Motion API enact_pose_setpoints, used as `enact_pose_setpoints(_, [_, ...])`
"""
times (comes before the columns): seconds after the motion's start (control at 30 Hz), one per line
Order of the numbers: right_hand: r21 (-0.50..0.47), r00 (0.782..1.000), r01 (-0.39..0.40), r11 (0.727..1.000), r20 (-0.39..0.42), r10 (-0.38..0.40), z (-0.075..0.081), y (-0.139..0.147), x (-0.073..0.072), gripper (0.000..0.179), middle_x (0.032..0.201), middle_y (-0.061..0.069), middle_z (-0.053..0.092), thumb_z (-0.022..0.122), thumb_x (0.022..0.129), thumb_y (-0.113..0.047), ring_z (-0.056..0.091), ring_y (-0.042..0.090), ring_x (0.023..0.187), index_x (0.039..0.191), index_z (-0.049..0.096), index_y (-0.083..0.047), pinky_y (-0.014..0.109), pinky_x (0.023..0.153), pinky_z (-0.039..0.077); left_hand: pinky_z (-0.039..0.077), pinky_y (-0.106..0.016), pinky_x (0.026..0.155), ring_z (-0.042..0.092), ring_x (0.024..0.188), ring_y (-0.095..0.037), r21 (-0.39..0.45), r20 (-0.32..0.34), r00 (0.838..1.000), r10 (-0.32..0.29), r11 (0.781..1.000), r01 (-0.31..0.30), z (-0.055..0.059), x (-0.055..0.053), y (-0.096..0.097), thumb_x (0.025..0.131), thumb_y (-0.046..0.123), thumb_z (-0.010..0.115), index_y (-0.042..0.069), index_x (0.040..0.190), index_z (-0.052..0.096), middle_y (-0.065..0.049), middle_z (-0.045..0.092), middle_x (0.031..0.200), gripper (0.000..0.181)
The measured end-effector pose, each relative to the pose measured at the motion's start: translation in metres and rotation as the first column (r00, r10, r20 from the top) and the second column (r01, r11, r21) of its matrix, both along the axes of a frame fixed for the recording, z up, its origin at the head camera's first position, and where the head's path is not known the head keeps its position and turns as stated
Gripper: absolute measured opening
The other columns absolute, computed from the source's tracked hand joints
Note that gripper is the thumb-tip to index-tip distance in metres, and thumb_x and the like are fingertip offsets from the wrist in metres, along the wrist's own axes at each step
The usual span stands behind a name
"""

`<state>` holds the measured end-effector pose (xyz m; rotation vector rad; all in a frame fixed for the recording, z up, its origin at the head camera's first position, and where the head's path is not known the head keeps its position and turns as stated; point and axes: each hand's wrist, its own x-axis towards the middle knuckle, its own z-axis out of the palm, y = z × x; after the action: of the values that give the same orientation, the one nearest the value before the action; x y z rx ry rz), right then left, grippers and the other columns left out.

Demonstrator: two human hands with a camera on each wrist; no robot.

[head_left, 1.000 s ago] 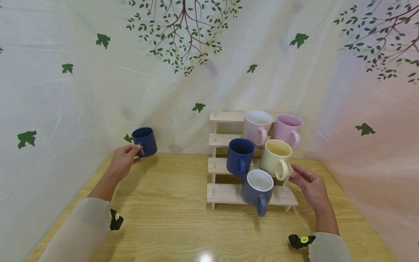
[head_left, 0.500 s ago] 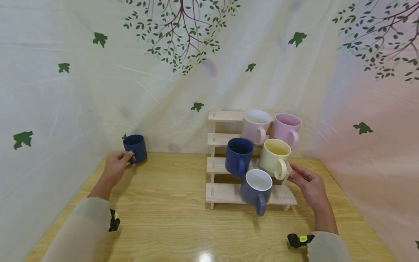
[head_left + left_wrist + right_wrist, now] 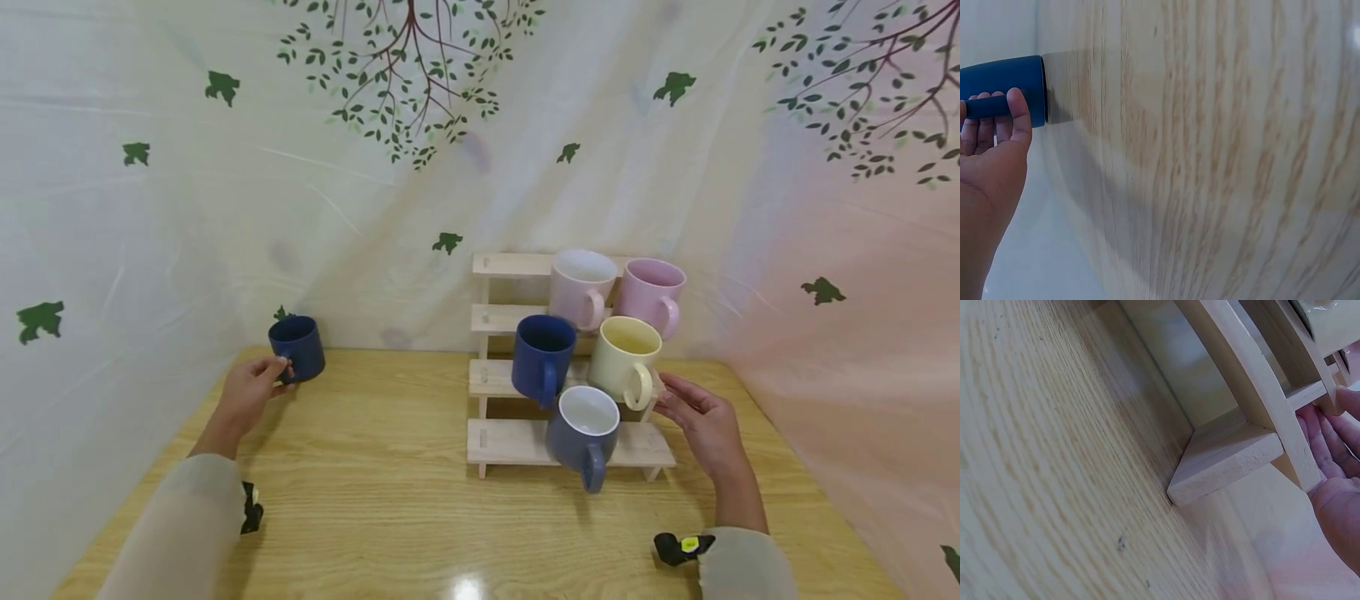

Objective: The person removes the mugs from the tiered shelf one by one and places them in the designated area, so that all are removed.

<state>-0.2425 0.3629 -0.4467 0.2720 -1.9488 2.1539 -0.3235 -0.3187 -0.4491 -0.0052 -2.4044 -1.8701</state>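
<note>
At the back left of the table, my left hand (image 3: 247,392) pinches the handle of a dark blue mug (image 3: 300,354). In the left wrist view the fingers curl round that handle (image 3: 988,106), and the base of the mug (image 3: 1034,87) is right at the wood surface. My right hand (image 3: 708,425) grips the right end of a wooden tiered stand (image 3: 510,432). The right wrist view has its thumb (image 3: 1349,400) over a shelf end and the fingers beneath. On the stand are a second blue mug (image 3: 542,354), a yellow mug (image 3: 622,367) and a grey mug (image 3: 577,442).
Higher on the stand sit a pale pink mug (image 3: 573,296) and a pink mug (image 3: 647,292). The wooden table (image 3: 360,500) ends at a curtain (image 3: 360,208) printed with leaves, which also runs along both sides.
My left hand has carried the blue mug to the left and down to the table surface. The right hand keeps its grip on the stand, and the head view has shifted slightly.
</note>
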Motion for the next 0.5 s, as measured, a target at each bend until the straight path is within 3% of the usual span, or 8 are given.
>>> enact_pose_setpoints(0.23, [-0.002, 1.000, 0.002, 1.000, 0.013, -0.002, 0.002, -0.002, 0.001, 0.042, 0.117, -0.006, 0.073, 0.064, 0.100, -0.005, 0.073, 0.010, 0.099, 0.139, 0.056, 0.010, 0.024, 0.090, 0.057, 0.060, -0.032, 0.091, 0.060, 0.100, -0.013, 0.006, -0.008, 1.000, -0.006, 1.000, 0.006, 0.000, 0.001, -0.010, 0.110, 0.021, 0.047, -0.019, 0.134, 0.047, -0.004, 0.059, 0.104, 0.046])
enact_pose_setpoints(0.5, [-0.001, 1.000, 0.000, 1.000, 0.013, 0.000, 0.001, -0.001, 0.000, 0.042, 0.118, -0.006, 0.072, 0.064, 0.101, -0.005, 0.073, 0.010, 0.099, 0.139, 0.055, 0.010, 0.024, 0.090, 0.057, 0.059, -0.032, 0.092, 0.061, 0.096, -0.008, 0.012, 0.012, 1.000, -0.002, 1.000, 0.002, 0.000, 0.001, -0.015, 0.110, 0.018, 0.046, -0.019, 0.137, 0.044, -0.003, 0.059, 0.104, 0.046])
